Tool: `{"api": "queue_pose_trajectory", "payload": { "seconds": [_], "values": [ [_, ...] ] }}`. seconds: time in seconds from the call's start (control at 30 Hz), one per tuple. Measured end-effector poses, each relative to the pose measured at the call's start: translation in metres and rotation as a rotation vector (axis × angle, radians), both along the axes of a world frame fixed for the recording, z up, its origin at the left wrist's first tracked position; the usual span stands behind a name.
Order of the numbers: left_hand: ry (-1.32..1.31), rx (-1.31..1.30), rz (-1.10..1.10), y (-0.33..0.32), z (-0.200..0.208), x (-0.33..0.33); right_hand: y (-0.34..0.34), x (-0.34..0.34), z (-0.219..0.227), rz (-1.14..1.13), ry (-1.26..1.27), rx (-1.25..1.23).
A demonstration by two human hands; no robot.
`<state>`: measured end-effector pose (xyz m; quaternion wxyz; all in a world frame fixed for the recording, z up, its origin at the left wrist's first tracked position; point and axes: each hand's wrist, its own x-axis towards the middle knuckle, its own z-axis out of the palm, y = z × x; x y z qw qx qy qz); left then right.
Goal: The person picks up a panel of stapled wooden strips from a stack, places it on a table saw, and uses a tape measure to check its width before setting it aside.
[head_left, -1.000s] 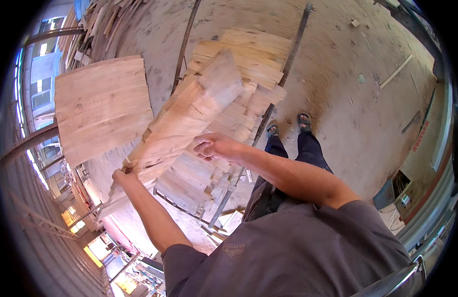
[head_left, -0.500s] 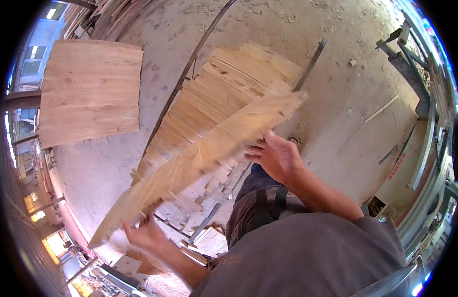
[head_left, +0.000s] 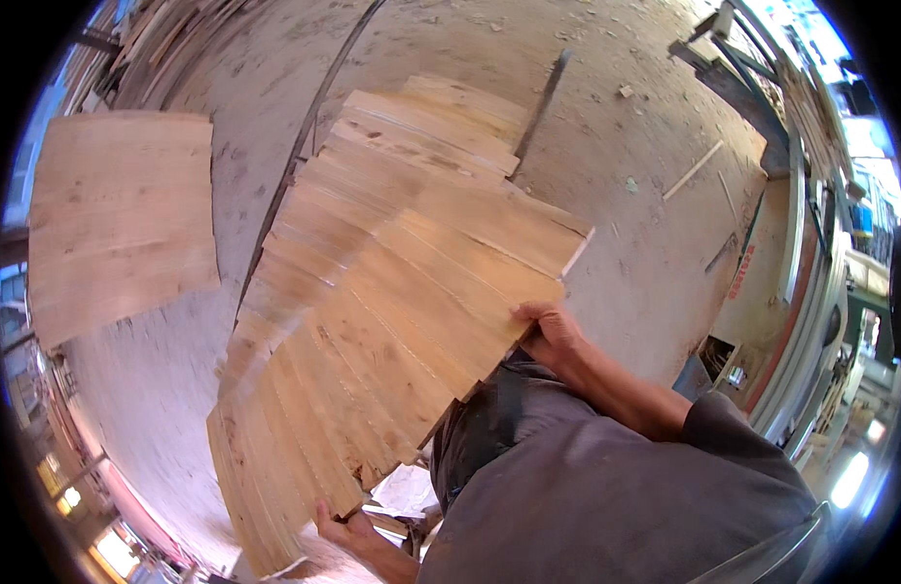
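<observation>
A wide wooden panel of edge-joined boards [head_left: 392, 331] spans the space before me, its broad face up and its ends uneven. My right hand [head_left: 553, 341] grips its near edge at the right, thumb on top and fingers hidden beneath. At the lower left corner my left hand [head_left: 353, 535] holds the same edge, thumb showing, the other fingers partly under the wood. Beyond and partly below it lies another layer of joined boards [head_left: 373, 146] resting on dark metal rails [head_left: 300, 146]. Whether the two layers touch cannot be made out.
A squarish wooden panel [head_left: 125, 219] stands to the left. Long timber pieces [head_left: 163, 44] are heaped at the far left. Thin wood strips [head_left: 694, 170] lie on the dusty floor at right, near a metal frame [head_left: 733, 92] and a small open box [head_left: 715, 358].
The panel in my hands has turned from a steep, nearly edge-on tilt to lying flatter, its broad face now showing. My left hand has moved lower and rightward. The whole view has shifted.
</observation>
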<state>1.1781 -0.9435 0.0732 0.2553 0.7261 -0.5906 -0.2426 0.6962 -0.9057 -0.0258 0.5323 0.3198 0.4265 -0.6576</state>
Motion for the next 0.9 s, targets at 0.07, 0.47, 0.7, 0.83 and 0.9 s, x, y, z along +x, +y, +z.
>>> {"api": "queue_pose_trajectory", "payload": {
  "seconds": [0.07, 0.47, 0.7, 0.83, 0.9],
  "values": [
    [-0.014, -0.049, -0.043, 0.000, -0.005, 0.008, 0.010, -0.001, 0.008, 0.064, 0.006, -0.120],
    [0.148, -0.453, -0.572, -0.018, 0.076, -0.113, 0.123, 0.010, 0.154, -0.271, 0.467, -0.277],
    [0.800, -0.043, -0.613, 0.038, 0.121, -0.205, 0.267, 0.046, 0.244, -0.719, 0.648, -0.329],
    [0.901, 0.180, -0.852, 0.086, 0.135, -0.274, 0.375, 0.100, 0.228, -0.840, 0.661, -0.284],
    [0.971, 0.227, -0.872, 0.139, 0.143, -0.335, 0.470, 0.033, 0.216, -0.893, 0.769, -0.307]
  ]
}}
